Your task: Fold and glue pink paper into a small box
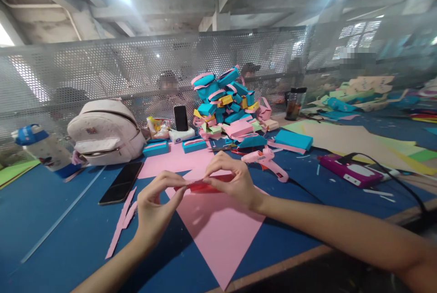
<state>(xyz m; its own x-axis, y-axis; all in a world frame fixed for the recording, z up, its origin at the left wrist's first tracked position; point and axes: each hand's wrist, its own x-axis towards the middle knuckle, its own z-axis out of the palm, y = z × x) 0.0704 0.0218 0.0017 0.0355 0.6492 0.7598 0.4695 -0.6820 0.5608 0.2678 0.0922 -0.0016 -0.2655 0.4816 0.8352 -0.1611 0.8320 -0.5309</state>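
Observation:
My left hand (157, 204) pinches one end of a small pink paper strip (195, 182) between thumb and fingertips. The thumb and fingers of my right hand (237, 183) close on the strip's other end. Just behind and below the strip is a red folded paper piece (208, 187), partly hidden by my right hand; I cannot tell whether it is joined to the strip. Beneath both hands lies a large pink paper sheet (221, 233), one corner pointing toward me. A pink glue gun (268, 163) rests just beyond my right hand.
A heap of blue, pink and yellow paper boxes (227, 106) stands at the back. On the left are a white backpack (107, 133), a bottle (49, 151), a phone (122, 183) and pink scraps (122, 222). A purple device (351, 171) with a cable lies right.

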